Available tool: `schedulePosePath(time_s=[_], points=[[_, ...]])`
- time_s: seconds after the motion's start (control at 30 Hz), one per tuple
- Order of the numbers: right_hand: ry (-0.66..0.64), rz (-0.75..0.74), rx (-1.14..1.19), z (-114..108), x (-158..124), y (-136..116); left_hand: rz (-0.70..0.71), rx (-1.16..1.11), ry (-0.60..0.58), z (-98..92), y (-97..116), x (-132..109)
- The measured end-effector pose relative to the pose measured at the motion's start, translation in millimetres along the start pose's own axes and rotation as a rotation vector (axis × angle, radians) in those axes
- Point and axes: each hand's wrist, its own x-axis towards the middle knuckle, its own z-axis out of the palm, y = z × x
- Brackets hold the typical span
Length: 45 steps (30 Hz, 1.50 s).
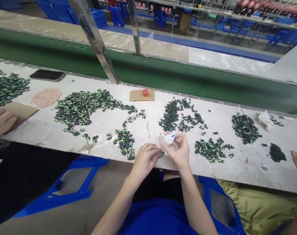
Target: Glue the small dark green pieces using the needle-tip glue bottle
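Note:
My left hand [146,159] rests at the near edge of the white table, fingertips closed around a small black-and-green piece [162,152]. Just to its right, my right hand [181,150] grips a small whitish, translucent bottle [166,139] with a blue spot; the fingers cover part of it. A heap of black-and-green pieces [125,143] lies left of my left hand. To the right of my right hand is another heap of black-and-green pieces [213,150]. Beyond both hands spreads a pile of small dark parts [171,116].
A red cup [145,92] sits on cardboard [136,95] toward the back. Farther left are a large black-and-green pile [77,106], pinkish pieces [47,97], a phone [47,75] and another person's hand [1,122]. A metal post [96,42] rises at the table's back edge.

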Motion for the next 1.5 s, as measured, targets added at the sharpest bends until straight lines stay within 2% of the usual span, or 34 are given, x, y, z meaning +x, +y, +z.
schedulePosePath(time_s=[0.13, 0.2, 0.27, 0.33, 0.4, 0.43, 0.5, 0.63, 0.8, 0.9, 1.0, 1.13, 1.23, 1.37, 1.5], points=[[-0.134, 0.039, -0.136, 24.2, 9.2, 3.6, 0.045, 0.025, 0.055, 7.0, 0.2, -2.5], [-0.190, 0.013, -0.159, 23.3, 11.4, 5.0, 0.041, 0.022, 0.081, 9.4, -0.6, -3.5], [-0.218, -0.050, -0.201, 11.2, 14.7, 4.8, 0.032, 0.003, 0.085, 10.6, -2.3, -4.3], [-0.147, -0.147, -0.316, -9.1, 21.3, 4.5, 0.022, -0.021, 0.074, 11.1, -4.3, -4.6], [0.011, -0.234, -0.505, -31.2, 31.4, 6.1, 0.010, -0.043, 0.062, 11.6, -5.9, -4.4], [0.078, -0.248, -0.599, -40.6, 37.0, 8.0, 0.006, -0.050, 0.062, 11.8, -6.2, -4.1], [0.128, -0.236, -0.726, -53.1, 47.6, 13.6, 0.003, -0.062, 0.072, 11.8, -5.6, -3.6], [0.093, -0.217, -0.786, -53.8, 60.0, 25.6, -0.002, -0.113, 0.088, 6.4, 0.9, -4.5], [0.107, -0.197, -0.794, -46.3, 59.8, 26.5, -0.109, -0.163, 0.088, -7.6, 13.5, -8.4], [0.128, -0.193, -0.747, -45.6, 55.9, 21.4, -0.135, -0.220, 0.097, -11.4, 19.1, -9.1], [0.143, -0.160, -0.543, -44.7, 50.8, 17.2, -0.145, -0.243, 0.124, -10.7, 22.6, -8.9], [0.113, -0.010, -0.287, -42.3, 43.2, 15.0, -0.160, -0.260, 0.158, -8.4, 24.7, -8.1], [0.101, 0.045, -0.102, -40.6, 37.6, 13.6, -0.162, -0.273, 0.156, -8.4, 25.9, -6.8], [0.078, 0.015, 0.034, -41.0, 27.7, 7.5, -0.173, -0.299, 0.154, -9.8, 30.3, -3.9], [0.011, -0.014, 0.041, -43.3, 13.6, -4.3, -0.151, -0.332, 0.184, -10.5, 38.9, 1.7]])
